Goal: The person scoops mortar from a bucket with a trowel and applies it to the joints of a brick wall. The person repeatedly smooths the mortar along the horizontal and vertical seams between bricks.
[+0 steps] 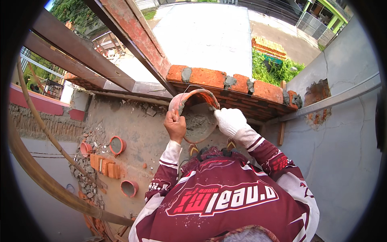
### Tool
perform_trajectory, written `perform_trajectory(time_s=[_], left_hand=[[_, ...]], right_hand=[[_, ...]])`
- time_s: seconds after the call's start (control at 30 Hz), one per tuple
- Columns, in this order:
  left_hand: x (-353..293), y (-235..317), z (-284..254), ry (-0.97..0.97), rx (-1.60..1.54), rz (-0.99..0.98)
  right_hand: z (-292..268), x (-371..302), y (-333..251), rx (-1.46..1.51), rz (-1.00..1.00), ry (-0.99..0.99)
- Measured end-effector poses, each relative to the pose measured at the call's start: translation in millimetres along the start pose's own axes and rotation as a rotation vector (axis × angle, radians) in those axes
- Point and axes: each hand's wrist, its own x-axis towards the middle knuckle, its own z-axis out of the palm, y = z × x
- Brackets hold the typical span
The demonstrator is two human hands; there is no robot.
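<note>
Between my two hands an orange bucket (207, 98) is tilted, its thin wire handle arching over the far rim. Wet grey mortar (198, 123) lies inside it. My bare left hand (175, 126) is closed on the bucket's left rim. My right hand (231, 122), in a white knitted glove, grips the right rim. Just beyond the bucket runs a brick wall (207, 76), with grey mortar between the bricks of its top course. The bucket's far side is close to that wall; I cannot tell whether they touch.
On the floor to the left stand several small orange buckets (130, 188) and a row of bricks (105, 166), near rubble (86, 181). Bamboo poles (60, 183) cross the left side. A reddish-brown beam (135, 36) slants beyond. At right is a grey wall (338, 157) with a broken patch.
</note>
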Motion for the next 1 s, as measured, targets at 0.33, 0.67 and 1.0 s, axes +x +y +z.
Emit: perform_trajectory(time_s=[0.33, 0.67, 1.0], left_hand=[[2.6, 9.1, 11.7, -0.084, 0.028, 0.073], [-23.3, -17.0, 17.1, 0.024, -0.045, -0.156], [-23.5, 0.7, 34.6, -0.082, 0.064, -0.009]], right_hand=[[64.3, 10.8, 8.9, 0.608, -0.025, -0.385], [59.9, -31.4, 24.6, 0.670, 0.017, -0.167], [33.0, -20.3, 26.7, 0.104, 0.141, -0.158]])
